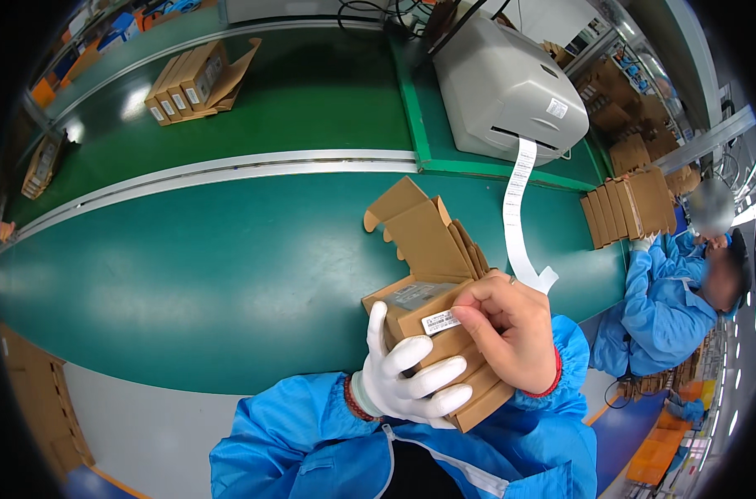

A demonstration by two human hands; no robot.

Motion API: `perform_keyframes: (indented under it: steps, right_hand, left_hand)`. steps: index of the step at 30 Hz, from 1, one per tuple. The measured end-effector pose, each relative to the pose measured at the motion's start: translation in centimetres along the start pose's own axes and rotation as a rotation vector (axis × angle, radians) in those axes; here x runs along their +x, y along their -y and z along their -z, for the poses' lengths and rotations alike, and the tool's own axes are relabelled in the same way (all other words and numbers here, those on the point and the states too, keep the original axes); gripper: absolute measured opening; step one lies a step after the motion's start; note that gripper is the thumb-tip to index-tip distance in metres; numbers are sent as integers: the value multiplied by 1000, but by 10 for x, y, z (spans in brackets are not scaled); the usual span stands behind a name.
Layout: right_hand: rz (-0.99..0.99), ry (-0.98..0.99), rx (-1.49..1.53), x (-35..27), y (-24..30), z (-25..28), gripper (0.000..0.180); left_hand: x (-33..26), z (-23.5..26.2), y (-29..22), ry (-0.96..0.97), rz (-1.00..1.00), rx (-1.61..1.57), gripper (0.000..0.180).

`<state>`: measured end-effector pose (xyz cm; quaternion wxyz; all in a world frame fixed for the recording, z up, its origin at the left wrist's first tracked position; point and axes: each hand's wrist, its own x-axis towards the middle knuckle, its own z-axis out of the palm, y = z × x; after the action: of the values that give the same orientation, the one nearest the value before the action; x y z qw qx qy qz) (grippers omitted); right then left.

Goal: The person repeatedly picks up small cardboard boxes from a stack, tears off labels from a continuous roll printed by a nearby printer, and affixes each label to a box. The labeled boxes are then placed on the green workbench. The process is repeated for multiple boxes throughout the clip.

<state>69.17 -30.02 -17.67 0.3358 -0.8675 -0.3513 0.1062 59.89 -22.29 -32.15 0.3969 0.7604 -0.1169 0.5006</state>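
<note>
My left hand (411, 378), in a white glove, grips a stack of small brown cardboard boxes (465, 378) from below and the side. My bare right hand (507, 328) presses a small white label (441, 321) onto the side of the top box with its fingertips. The uppermost box stands with its lid flaps (419, 229) open and pointing away from me. Both sleeves are blue. A long strip of white label backing (517, 208) hangs from a grey label printer (503, 83) just behind the boxes.
A green conveyor belt (228, 258) runs across in front of me, with a second belt behind carrying a row of brown boxes (190, 83). More stacked brown boxes (632, 208) stand at the right, beside other people in blue coats (669, 299).
</note>
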Motion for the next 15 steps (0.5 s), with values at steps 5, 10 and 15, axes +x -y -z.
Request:
perform_keyframes:
  steps: [5,10,15]
  right_hand:
    - [-13,3,-35,1,0,-2,7]
    - [74,-1,-130,3,2,-3,9]
    - [109,30,-376,6,3,-4,15]
  left_hand:
    - [-2,-2,2,6,5,-14,40]
    - [-2,-2,3,15,-3,3,37]
    - [0,0,2,26,8,0,36]
